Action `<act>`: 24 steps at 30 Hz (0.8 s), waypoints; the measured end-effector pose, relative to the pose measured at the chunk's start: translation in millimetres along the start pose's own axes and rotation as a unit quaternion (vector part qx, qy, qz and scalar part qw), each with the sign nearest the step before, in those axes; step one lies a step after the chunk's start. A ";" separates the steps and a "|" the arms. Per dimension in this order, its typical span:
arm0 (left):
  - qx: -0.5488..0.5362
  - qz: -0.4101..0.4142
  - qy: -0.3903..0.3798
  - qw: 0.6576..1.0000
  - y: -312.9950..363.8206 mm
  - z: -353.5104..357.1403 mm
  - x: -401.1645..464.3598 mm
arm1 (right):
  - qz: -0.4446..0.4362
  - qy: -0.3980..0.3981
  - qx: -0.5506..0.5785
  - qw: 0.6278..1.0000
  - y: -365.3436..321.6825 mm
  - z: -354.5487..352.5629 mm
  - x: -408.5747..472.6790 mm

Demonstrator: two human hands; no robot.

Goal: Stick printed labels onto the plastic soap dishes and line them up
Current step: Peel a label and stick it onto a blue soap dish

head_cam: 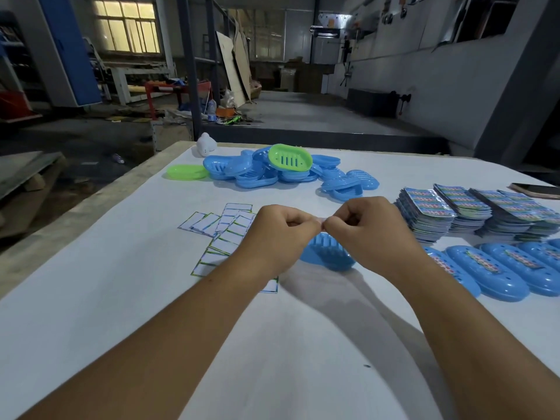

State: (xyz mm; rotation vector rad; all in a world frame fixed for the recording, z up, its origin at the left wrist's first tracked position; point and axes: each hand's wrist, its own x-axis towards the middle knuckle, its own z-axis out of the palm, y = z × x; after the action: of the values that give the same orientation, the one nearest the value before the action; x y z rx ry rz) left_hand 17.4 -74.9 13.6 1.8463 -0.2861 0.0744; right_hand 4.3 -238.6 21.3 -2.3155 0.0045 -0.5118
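White sheeting covers the counter [91, 313]. Above it, the left hand [280, 234] and right hand [368, 230] meet with fingers curled, pinching a small pale strip [321, 223] between them. A blue soap dish [328, 251] lies beneath. Labelled dishes [497, 272] line up right, label stacks [472, 210] behind, unlabelled dishes [272, 169] piled farthest.

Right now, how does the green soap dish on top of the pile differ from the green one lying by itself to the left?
The green dish on the pile rests tilted on the blue dishes, its slotted inside facing the camera. The lone green dish lies flat on the white table, beside the pile, and shows no slots from here. Both are the same bright green oval plastic, and neither shows a label.
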 end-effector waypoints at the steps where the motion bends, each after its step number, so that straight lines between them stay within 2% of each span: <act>1: -0.004 -0.005 -0.002 1.000 0.9 -0.1 -0.6 | -0.001 -0.001 0.001 1.000 -0.2 0.0 -0.1; 7: -0.034 -0.021 -0.018 0.999 2.6 1.8 -2.9 | -0.018 -0.005 0.015 1.000 2.0 -0.4 1.3; 13: -0.031 -0.028 0.018 0.999 1.8 -0.5 1.3 | -0.051 -0.018 0.022 0.998 3.0 -0.6 0.1; 24: -0.038 -0.045 0.004 0.998 2.1 -3.5 2.3 | 0.010 -0.013 0.041 0.999 10.9 -4.6 7.4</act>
State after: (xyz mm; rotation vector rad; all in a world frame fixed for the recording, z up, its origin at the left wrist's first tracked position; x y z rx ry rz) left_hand 19.5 -72.6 17.1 1.7810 -0.1976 0.0089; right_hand 11.1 -250.7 19.4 -2.2390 -0.0046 -0.4630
